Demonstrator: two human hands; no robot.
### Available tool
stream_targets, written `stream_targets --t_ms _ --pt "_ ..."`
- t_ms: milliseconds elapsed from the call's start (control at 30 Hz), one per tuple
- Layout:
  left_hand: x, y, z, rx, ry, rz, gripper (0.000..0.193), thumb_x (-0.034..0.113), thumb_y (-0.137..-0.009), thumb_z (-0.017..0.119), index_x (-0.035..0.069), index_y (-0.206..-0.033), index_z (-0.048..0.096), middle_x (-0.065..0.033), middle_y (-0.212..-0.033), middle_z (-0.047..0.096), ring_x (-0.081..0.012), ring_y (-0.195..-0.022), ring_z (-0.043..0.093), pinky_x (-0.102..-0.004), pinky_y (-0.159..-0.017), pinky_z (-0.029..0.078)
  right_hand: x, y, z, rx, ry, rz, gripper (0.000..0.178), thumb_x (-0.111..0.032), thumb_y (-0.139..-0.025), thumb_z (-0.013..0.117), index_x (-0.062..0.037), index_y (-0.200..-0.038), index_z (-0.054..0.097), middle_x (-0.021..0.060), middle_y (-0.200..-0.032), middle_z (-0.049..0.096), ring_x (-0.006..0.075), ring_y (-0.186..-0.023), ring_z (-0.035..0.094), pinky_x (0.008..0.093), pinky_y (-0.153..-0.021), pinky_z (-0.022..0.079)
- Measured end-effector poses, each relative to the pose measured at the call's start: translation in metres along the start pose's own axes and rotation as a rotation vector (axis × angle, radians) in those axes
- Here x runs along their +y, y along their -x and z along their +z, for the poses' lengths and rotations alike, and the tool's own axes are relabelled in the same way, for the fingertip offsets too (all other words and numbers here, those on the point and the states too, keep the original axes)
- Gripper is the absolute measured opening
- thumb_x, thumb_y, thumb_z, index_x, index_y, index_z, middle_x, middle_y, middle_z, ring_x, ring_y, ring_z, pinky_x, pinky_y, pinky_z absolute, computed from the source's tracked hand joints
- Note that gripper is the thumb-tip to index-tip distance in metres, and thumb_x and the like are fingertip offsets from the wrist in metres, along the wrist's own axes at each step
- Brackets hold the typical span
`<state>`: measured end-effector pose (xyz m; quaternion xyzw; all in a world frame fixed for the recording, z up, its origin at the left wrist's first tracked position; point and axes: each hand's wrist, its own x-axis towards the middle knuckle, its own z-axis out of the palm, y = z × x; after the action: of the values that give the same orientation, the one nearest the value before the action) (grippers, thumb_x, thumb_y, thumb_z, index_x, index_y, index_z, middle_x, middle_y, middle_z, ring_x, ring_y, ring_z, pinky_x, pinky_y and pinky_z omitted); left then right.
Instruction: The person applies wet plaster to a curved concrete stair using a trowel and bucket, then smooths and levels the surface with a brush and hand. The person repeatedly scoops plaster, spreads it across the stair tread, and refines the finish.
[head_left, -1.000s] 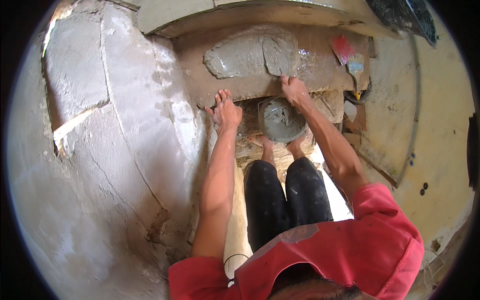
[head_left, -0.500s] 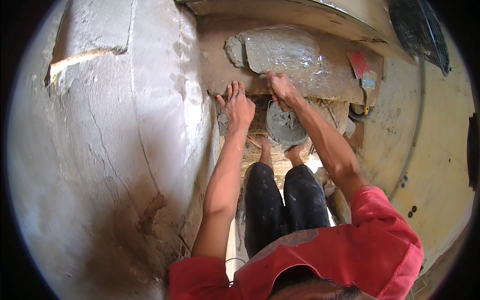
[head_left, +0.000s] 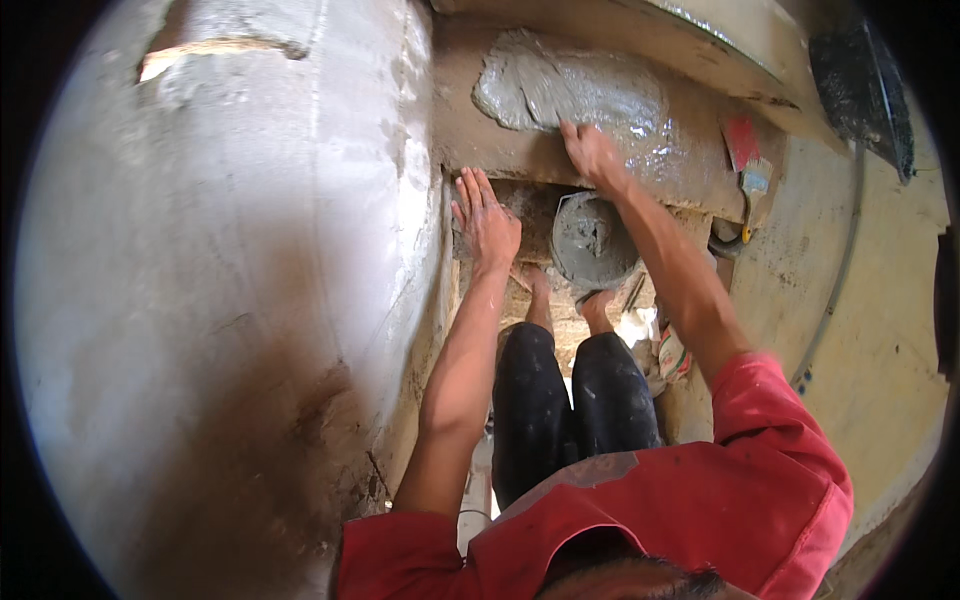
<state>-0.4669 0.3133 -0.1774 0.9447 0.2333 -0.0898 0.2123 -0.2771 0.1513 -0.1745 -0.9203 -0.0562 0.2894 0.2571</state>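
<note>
My right hand (head_left: 597,160) is closed around a trowel over the front part of a brown ledge; hand and wet mortar make its blade hard to pick out. Beneath the fist spreads a patch of wet grey mortar (head_left: 515,85), thick and ridged on the left, thin and shiny on the right. My left hand (head_left: 488,225) rests with fingers stretched out by the ledge's front edge, close to the wall, holding nothing. Between my arms, below the ledge (head_left: 455,130), stands a round bucket (head_left: 556,225) with grey mortar in it.
A red scraper (head_left: 740,143) and a paintbrush (head_left: 755,180) lie at the ledge's right end. A grey plastered wall (head_left: 250,200) rises along the left. At upper right is a black pan-like thing (head_left: 858,95). My bare feet are just below the bucket.
The view has shifted, so the ledge appears higher and further right. My right hand has moved with the trowel across the mortar, whose left part now looks more ridged. The left hand remains by the edge.
</note>
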Motion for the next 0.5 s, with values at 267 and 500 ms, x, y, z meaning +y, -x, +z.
stream_targets --t_ms 267,500 --pt "-0.011 -0.025 -0.015 -0.283 -0.112 0.010 0.091 0.020 -0.090 0.069 0.001 -0.166 0.023 -0.0157 -0.174 0.021 -0.0311 -0.161 0.021 -0.0543 -0.130 0.016 0.019 0.058 -0.015 -0.051 -0.594 0.387 0.063 -0.052 -0.109 0.045 0.0019 -0.083 0.067 0.0092 -0.063 0.057 0.0180 -0.042 0.051 0.0397 -0.040 0.044" --pt "-0.014 -0.027 -0.024 -0.349 -0.149 0.013 0.091 0.021 -0.089 0.068 0.005 -0.167 0.024 -0.0163 -0.174 0.022 -0.0312 -0.161 0.021 -0.0529 -0.130 0.018 -0.067 -0.013 0.034 -0.132 -0.812 0.370 0.052 -0.047 -0.108 0.050 -0.0013 -0.083 0.055 0.0076 -0.060 0.051 0.0187 -0.042 0.048 0.0396 -0.036 0.042"
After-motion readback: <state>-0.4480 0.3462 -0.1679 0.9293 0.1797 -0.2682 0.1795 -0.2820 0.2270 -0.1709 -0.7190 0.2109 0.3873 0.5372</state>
